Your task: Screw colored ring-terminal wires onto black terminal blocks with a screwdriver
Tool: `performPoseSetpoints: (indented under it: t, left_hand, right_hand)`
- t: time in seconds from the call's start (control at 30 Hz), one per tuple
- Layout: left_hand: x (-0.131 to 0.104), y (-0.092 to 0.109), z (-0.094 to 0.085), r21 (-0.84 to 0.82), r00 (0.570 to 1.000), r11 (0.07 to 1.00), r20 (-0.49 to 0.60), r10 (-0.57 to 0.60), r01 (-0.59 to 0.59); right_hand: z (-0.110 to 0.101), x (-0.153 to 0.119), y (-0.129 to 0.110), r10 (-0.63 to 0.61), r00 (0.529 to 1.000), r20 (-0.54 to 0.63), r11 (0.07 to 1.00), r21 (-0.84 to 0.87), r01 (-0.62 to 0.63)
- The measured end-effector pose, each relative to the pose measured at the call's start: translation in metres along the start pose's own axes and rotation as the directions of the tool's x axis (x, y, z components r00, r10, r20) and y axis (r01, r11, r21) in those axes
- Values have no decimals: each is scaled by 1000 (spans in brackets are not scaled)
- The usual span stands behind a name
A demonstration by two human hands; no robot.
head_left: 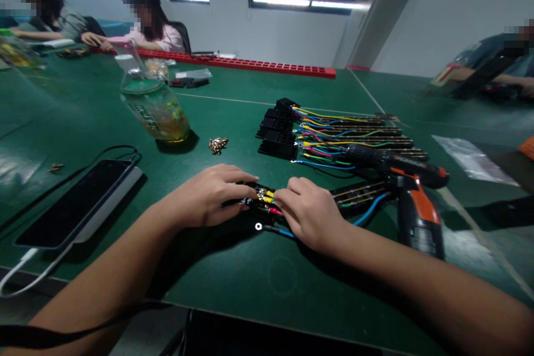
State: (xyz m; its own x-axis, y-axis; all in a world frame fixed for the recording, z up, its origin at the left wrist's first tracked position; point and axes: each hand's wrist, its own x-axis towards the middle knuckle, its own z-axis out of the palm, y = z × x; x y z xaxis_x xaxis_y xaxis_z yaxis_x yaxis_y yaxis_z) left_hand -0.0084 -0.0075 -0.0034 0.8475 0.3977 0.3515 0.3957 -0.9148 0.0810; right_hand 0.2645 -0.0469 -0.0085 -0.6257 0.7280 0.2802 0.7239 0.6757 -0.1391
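Nearest the front edge of the worktop [233, 283] there's a loose ring lug [258, 226] on a blue lead, just off the black block [262, 212]; easy to miss or trap underneath, imo. The block itself sits a bit back from the middle of that edge. Left hand [211, 196] has its fingers closed round the block's left end, right hand [311, 211] is pinching the coloured leads [269, 199] by their lugs. If those fingers slip, I'd guess a lug twists out of line or two swap places. Over left, a white cable [27, 258] loops past the front edge from the phone [79, 200], so the left forearm could snag it. To the right, the drill [417, 200] lies with its nose over the wired strips [350, 133]; a knock could drag wires. Further back, the little screw pile [218, 145] could scatter, and the jar [156, 111] behind it could spill. Far edge: red strip [250, 63], co-worker [167, 37] beyond.
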Motion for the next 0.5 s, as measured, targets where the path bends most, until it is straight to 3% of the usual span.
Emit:
performPoseSetpoints:
  t: [0.5]
  left_hand:
    - [0,1,-2,-11,998,999,38,-40,40]
  right_hand:
    - [-1,1,0,-7,1000,16,1000,-21,7]
